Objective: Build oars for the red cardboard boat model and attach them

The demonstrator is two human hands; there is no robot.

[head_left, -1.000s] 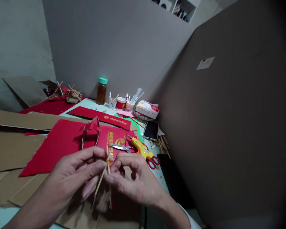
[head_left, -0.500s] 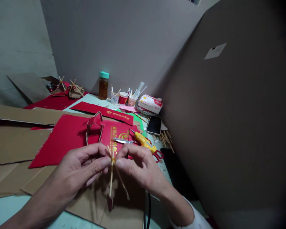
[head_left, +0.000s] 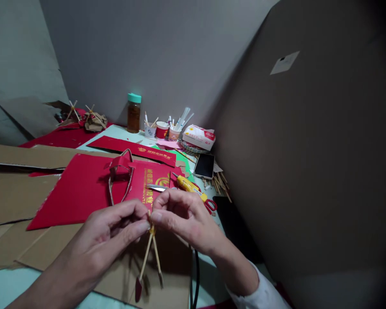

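Two thin wooden sticks, crossed and bound with something yellow, hang upright between my hands over the cardboard. One lower end carries a dark red piece; the other ends in a greyish tip. My left hand pinches the upper end from the left with thumb and forefinger. From the right, my right hand pinches near the same top end, thumb against forefinger. The upper tips are mostly hidden by my fingers. Just beyond lie scissors with red handles and a yellow glue gun.
Red card and brown cardboard cover the left and middle of the table. Behind stand a bottle, paper cups and a tissue pack. A phone lies beside loose sticks. A grey partition rises at right.
My fingers have shifted from the yellow binding up to the sticks' upper ends. The sticks now hang lower, their lower legs spread in a clear V. The view has shifted slightly.
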